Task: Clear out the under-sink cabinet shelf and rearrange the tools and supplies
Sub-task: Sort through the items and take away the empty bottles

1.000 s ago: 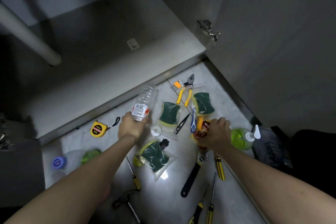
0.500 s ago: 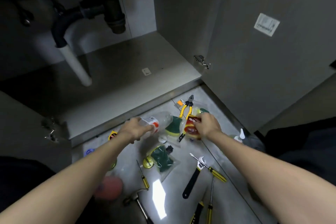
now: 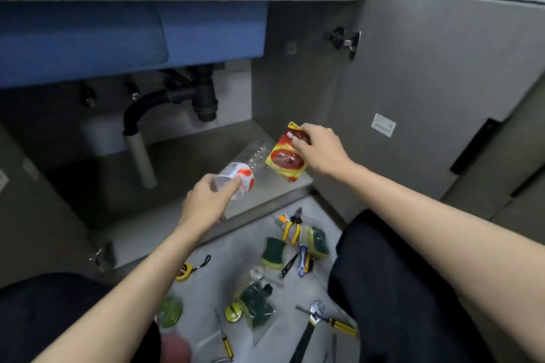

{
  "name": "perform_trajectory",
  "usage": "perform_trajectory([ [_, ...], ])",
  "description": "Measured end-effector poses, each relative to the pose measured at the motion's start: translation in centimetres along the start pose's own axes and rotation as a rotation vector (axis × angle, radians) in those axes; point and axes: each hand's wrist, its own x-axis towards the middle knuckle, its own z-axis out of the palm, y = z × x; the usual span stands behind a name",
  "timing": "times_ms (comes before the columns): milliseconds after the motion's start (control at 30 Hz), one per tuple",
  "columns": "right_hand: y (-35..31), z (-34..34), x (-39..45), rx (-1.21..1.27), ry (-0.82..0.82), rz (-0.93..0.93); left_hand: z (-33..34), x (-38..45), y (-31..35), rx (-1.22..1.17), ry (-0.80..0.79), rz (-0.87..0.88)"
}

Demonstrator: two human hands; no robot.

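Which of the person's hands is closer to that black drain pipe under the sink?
Left, though only slightly. The left hand, holding the clear bottle, sits below the black drain pipe. The right hand, gripping the red-and-yellow packet, is off to its right.

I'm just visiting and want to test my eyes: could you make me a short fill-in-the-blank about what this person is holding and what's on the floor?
1. The left hand holds a clear plastic ____.
2. The right hand grips a red and yellow ____.
3. The pliers on the floor have ____ handles.

Missing words: bottle; packet; yellow.
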Motion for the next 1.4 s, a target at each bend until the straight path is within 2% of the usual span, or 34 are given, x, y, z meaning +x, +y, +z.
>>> perform_trajectory([
  [67, 0.3, -2.1, -1.5, 0.128, 0.126, 0.024, -0.4, -0.6, 2.1, -0.139, 0.007, 0.038],
  [233, 3.4, -5.4, -7.8, 0.532, 0.354, 0.136, -0.1, -2.1, 6.3, -0.195, -0.08, 0.226],
  [367, 7.6, -7.8, -14.1, 0.65, 0.492, 0.267, 1.4, -4.8, 8.0, -0.212, -0.187, 0.364],
  [433, 9.8, -8.5, -18.1, 0.691, 0.562, 0.338, 2.2, -6.9, 8.5, -0.151, -0.207, 0.497],
  [567, 13.0, -8.6, -26.8, 0.704, 0.64, 0.497, 3.9, -10.4, 10.1, 0.196, -0.247, 0.813],
  [633, 14.0, -8.5, -31.0, 0.692, 0.656, 0.569, 4.8, -11.6, 11.6, 0.237, -0.276, 0.894],
  [900, 16.2, -10.1, -42.6, 0.551, 0.617, 0.755, 13.0, -16.7, 16.5, 0.264, -0.563, 0.895],
  [1100, 19.5, -13.6, -50.3, 0.154, 0.751, 0.912, 21.4, -23.6, 18.0, 0.351, -0.75, 0.938],
  [1167, 21.0, -14.3, -52.5, 0.027, 0.74, 0.972, 24.6, -25.8, 18.2, 0.427, -0.81, 0.944],
  [1267, 23.0, -14.4, -54.8, -0.031, 0.66, 1.095, 29.4, -28.7, 18.1, 0.513, -0.881, 0.906],
  [1400, 24.4, -13.1, -55.5, 0.1, 0.302, 1.321, 34.1, -30.6, 16.5, 0.39, -1.109, 0.72],
])
